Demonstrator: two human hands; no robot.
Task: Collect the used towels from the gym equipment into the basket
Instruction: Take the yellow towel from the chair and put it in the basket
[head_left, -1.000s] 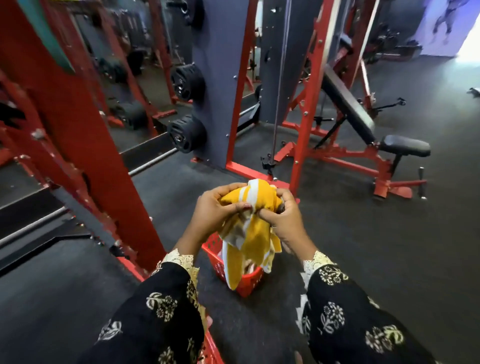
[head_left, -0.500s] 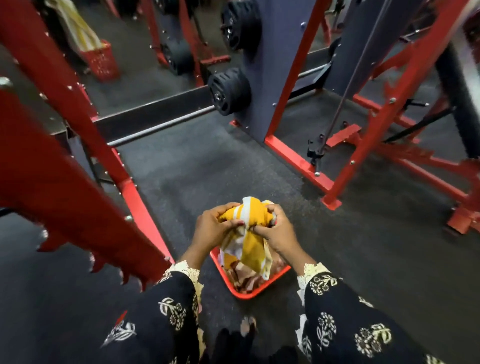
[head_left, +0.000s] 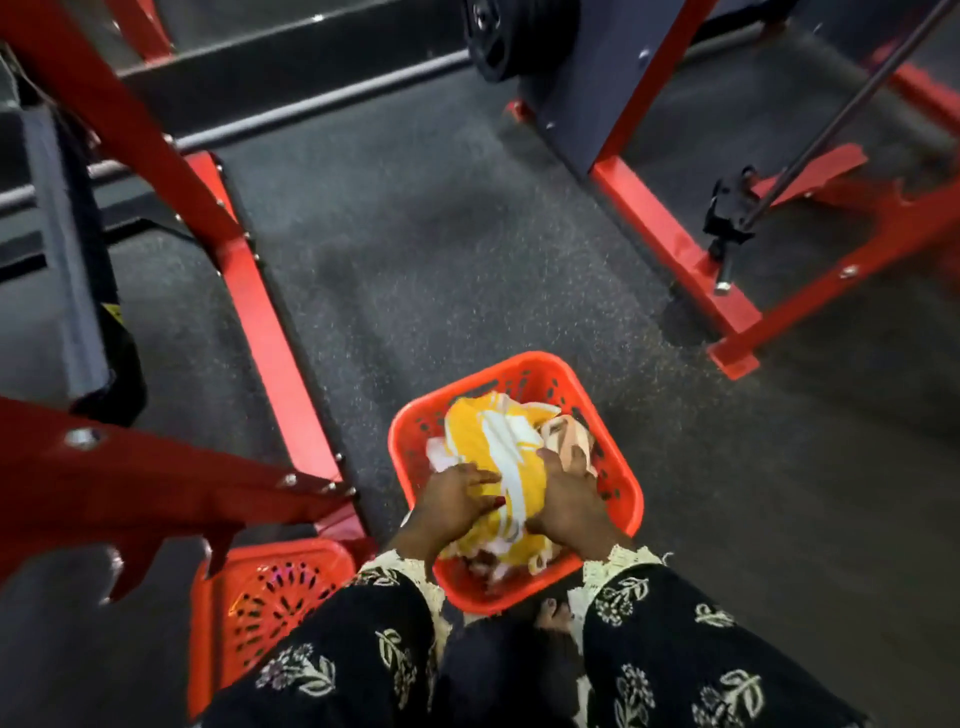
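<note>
Red basket (head_left: 621, 488) sits on dark speckled floor (head_left: 467, 270) between red machine frames (head_left: 260, 312). Yellow towel with white stripes (head_left: 488, 441) lies inside it, on top of other pale towels (head_left: 566, 439). Left hand (head_left: 452, 506) presses flat on the towel's near left side, fingers spread, not clenched. Right hand (head_left: 569, 501) bears on its right side, fingers curled into the cloth. Second red basket (head_left: 270, 597) stands at lower left, just beside the frame.

Floor: dark speckled rubber matting (head_left: 467, 249), dimly lit.
Frames: glossy red steel beams (head_left: 260, 322) left, red base rails (head_left: 670, 234) right.
Upper edge: black round weight plate (head_left: 498, 36), grey upright panel (head_left: 592, 78).
</note>
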